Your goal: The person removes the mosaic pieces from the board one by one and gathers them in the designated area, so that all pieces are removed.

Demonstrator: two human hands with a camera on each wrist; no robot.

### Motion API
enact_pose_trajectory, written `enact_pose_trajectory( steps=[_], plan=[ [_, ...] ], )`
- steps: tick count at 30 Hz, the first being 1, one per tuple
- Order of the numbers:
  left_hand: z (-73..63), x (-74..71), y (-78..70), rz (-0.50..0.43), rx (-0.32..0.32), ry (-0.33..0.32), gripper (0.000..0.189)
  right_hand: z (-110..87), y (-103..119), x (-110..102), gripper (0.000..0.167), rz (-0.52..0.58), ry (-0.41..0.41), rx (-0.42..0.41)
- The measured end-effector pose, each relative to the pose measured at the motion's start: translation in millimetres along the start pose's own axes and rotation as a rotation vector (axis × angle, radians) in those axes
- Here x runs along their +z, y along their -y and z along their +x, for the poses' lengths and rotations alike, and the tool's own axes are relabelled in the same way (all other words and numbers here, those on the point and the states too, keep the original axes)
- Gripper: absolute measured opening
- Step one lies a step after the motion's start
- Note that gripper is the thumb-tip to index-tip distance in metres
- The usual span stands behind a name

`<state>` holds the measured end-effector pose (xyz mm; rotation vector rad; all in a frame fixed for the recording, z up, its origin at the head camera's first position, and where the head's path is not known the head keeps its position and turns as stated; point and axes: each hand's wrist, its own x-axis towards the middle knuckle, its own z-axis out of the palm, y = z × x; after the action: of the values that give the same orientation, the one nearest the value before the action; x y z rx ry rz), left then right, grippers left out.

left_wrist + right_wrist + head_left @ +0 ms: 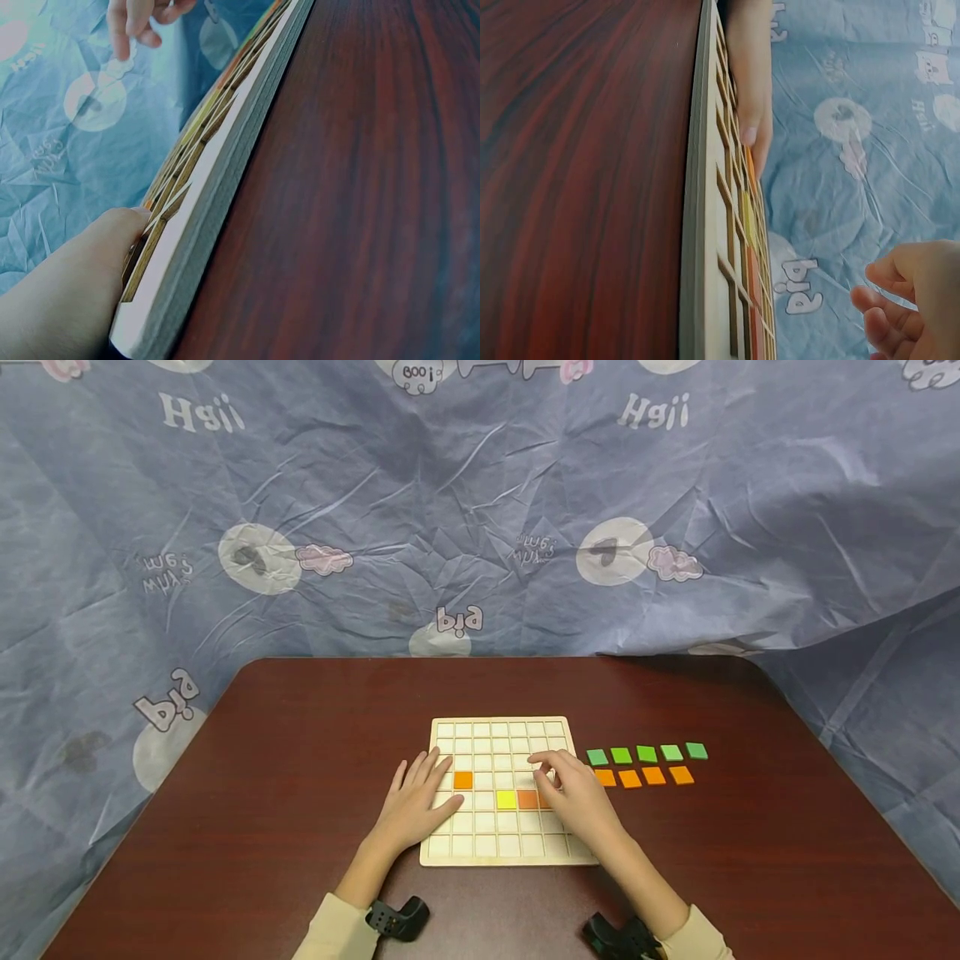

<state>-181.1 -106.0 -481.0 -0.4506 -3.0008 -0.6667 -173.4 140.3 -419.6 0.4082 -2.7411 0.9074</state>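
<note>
I note loose tiles (647, 754) in two rows rightward from the nearer right hand (572, 783), loosely bent; left hand (412, 804) spread at board (510, 862) edge.

The person's left hand (411, 806) and right hand (576, 792) are bare. Pale beige cloth forms the left sleeve (336, 933) and right sleeve (696, 937). The left wrist device (405, 919) and right wrist device (617, 938) are black and chunky, strapped on below the hands.
</note>
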Motion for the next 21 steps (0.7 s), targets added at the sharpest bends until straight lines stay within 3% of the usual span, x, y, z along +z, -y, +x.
enact_pose_trajectory(
  steps=[8,21],
  plan=[
    [0.6,-1.0,-1.5,0.000,-0.005,0.002,0.067,7.1,15,16,0.017,0.020,0.047,0.019],
    [0.4,-1.2,-1.7,0.015,-0.019,0.011,0.067,15.8,32,44,0.018,0.092,0.083,-0.016]
  ],
)
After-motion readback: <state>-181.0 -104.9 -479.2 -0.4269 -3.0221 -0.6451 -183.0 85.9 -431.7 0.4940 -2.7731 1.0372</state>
